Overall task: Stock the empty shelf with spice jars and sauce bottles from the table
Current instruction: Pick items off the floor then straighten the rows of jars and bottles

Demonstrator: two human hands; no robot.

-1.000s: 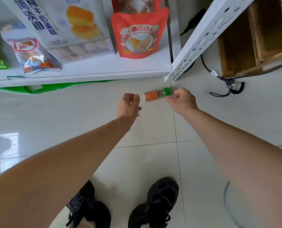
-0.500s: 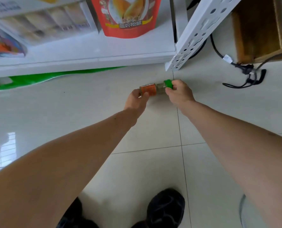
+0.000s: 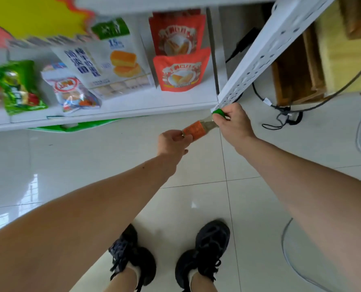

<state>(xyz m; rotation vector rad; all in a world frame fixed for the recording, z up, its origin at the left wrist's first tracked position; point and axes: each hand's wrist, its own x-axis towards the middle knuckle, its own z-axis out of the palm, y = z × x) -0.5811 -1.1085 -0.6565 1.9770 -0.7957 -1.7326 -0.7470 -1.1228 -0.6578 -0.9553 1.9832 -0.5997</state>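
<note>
A small spice jar [image 3: 198, 128] with an orange label and a green cap lies tilted in the air between both hands, cap end up and to the right. My right hand [image 3: 234, 125] grips the green cap end. My left hand [image 3: 172, 143] pinches the jar's bottom end with thumb and fingers. The jar is held just in front of the white shelf's [image 3: 116, 111] low front edge, beside its perforated white upright [image 3: 266, 49].
The low shelf holds snack packs: orange pouches [image 3: 180, 70], a white cake box [image 3: 110, 66], a red-and-white bag [image 3: 72, 92], a green bag [image 3: 19, 87]. Wooden crates [image 3: 297, 70] and black cables [image 3: 281, 114] lie right. My black shoes [image 3: 205, 247] stand on pale tiles.
My left hand reached the jar and took its bottom end; both hands now hold it, tilted cap-up. The view lifted, showing more of the shelf.
</note>
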